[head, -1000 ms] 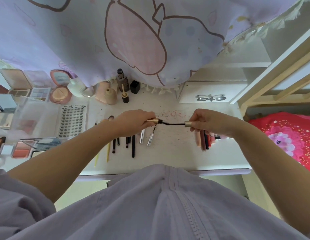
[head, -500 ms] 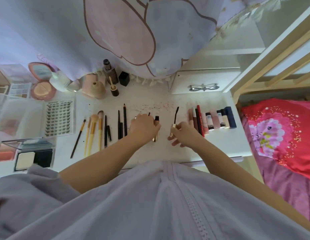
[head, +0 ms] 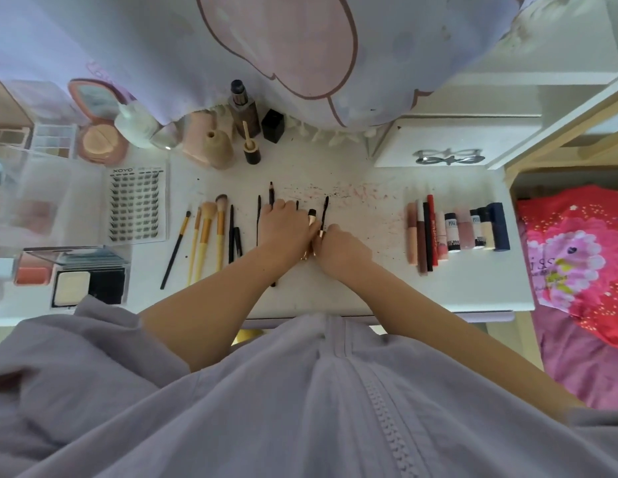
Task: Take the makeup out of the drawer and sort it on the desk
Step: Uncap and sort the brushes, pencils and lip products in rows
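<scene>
Left of the brushes point(head: 207, 236), lash tray point(head: 136, 205) reads "XOYO".

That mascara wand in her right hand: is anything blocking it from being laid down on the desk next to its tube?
Nothing visible does. The right hand pinches the mascara wand just beside the gold tube under the left hand. The desk right of the wand is bare apart from smudges.
</scene>
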`<state>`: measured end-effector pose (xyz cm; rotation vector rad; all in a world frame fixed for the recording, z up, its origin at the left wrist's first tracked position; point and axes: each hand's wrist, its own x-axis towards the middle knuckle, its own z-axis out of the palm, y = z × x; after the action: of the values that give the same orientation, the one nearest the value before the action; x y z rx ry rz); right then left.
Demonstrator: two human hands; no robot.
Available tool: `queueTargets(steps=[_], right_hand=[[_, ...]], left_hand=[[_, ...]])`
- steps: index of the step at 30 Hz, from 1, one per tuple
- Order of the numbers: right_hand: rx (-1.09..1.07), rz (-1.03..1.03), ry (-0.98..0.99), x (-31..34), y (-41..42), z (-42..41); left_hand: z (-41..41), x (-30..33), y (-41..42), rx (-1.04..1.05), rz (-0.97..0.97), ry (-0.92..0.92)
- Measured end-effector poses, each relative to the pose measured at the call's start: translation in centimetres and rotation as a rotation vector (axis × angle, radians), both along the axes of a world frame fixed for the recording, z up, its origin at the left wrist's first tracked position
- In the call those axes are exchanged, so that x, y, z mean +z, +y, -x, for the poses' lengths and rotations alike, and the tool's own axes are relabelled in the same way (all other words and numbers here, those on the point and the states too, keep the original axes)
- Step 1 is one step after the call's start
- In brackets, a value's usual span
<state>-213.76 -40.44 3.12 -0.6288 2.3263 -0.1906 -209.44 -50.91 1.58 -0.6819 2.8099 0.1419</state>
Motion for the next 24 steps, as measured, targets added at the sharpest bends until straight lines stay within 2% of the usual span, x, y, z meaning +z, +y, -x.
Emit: queueTargets(steps=[5,8,11,14,16,18,21,24], right_hand=[[-0.01,0.01,-0.027,0.3,-0.4,1.3],[-0.032,0.002,0.024,1.3,1.8,4.6],[-0.105,-0.008,0.075,2.7,5.5,9.0],[-0.164,-0.018,0.07,3.3,7.9,12.6],[-0.141,-0.019,0.039,3.3,8.3,13.9],[-0.079,-0.019,0.025,3.1,8.2,14.4],[-0.002,-0.026,0.04,2.3,7.7,14.7],[0.046,-0.018,0.042,1.7,6.9,14.7]], left_hand=[[0.1,0.6,-0.9,0.018,0.021,0.065],[1.4,1.4,0.2,-0.053,0.01,0.167],[3.7,2.1,3.6,-0.167,-0.09,0.223],[6.1,1.9,8.1,-0.228,-0.244,0.156],[7.5,1.2,10.5,-0.194,-0.305,0.068],[8.4,0.5,12.0,-0.118,-0.287,0.019],[9.5,-0.2,13.4,-0.013,-0.209,-0.011],[9.3,-0.5,13.2,0.107,-0.219,0.009]])
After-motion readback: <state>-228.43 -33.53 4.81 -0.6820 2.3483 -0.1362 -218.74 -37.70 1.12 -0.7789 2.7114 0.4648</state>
